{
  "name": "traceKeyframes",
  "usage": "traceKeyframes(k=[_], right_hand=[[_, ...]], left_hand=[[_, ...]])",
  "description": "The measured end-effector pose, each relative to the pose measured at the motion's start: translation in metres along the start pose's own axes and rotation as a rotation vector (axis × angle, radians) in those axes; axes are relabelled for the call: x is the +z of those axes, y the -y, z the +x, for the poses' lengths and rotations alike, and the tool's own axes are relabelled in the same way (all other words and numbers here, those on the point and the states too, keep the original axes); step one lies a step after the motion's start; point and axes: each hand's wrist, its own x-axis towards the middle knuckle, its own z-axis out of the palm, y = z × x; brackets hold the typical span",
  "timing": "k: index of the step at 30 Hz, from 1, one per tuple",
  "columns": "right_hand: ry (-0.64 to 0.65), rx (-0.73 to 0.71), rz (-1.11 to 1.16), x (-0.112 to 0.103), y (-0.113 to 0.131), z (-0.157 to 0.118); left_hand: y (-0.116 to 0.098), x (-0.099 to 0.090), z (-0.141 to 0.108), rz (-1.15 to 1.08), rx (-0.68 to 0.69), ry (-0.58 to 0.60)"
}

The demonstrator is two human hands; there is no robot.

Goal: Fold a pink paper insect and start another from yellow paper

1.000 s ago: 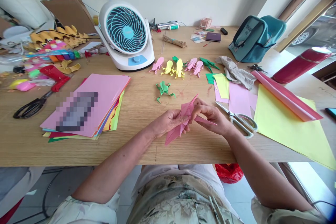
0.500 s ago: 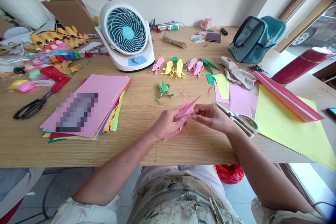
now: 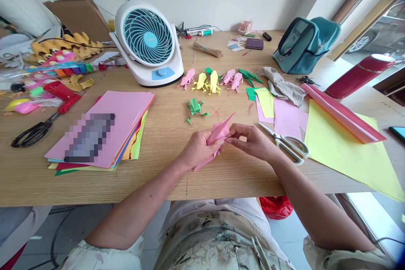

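A piece of folded pink paper point(image 3: 219, 130) with pointed ends is between my hands, low over the table's front part. My left hand point(image 3: 198, 148) is closed around its middle, thumb on top. With thumb and forefinger, my right hand point(image 3: 247, 140) pinches the paper's right edge. Just beyond lies a green origami frog point(image 3: 195, 109). Behind it stand several more folded frogs in a row, among them a yellow one point(image 3: 214, 83), a pink one point(image 3: 187, 78) and a green one point(image 3: 249, 76). Beside my right hand rest scissors point(image 3: 292, 148) with pale handles.
A paper stack point(image 3: 133, 105) with a blurred dark object lies left, near black-handled scissors point(image 3: 34, 133). A white-and-blue fan point(image 3: 148, 42) stands behind. To the right are paper pieces point(image 3: 286, 118), yellow sheets point(image 3: 335, 156), a rolled red-pink sheet point(image 3: 344, 114), a red bottle point(image 3: 357, 76) and a teal bag point(image 3: 297, 46).
The whole view has shifted slightly. Both hands keep hold of the folded pink paper, and the right fingers have moved a little along its edge.
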Motion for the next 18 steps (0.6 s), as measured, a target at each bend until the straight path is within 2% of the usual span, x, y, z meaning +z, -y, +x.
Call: traceKeyframes(k=[2, 4, 12, 18], right_hand=[[-0.037, -0.046, -0.051, 0.0021, 0.0007, 0.0010], [-0.073, -0.076, -0.082, 0.0040, 0.0007, 0.0015], [-0.028, -0.090, -0.093, 0.0043, 0.0013, 0.0011], [0.013, -0.071, -0.125, 0.0047, -0.0004, 0.0000]], left_hand=[[0.0009, 0.0006, -0.0004, 0.095, 0.043, -0.118], [0.0017, 0.0010, -0.0006, 0.147, 0.082, -0.171], [0.0035, -0.0001, -0.0001, 0.075, 0.059, -0.033], [-0.0012, 0.0012, -0.0035, 0.254, 0.169, -0.126]])
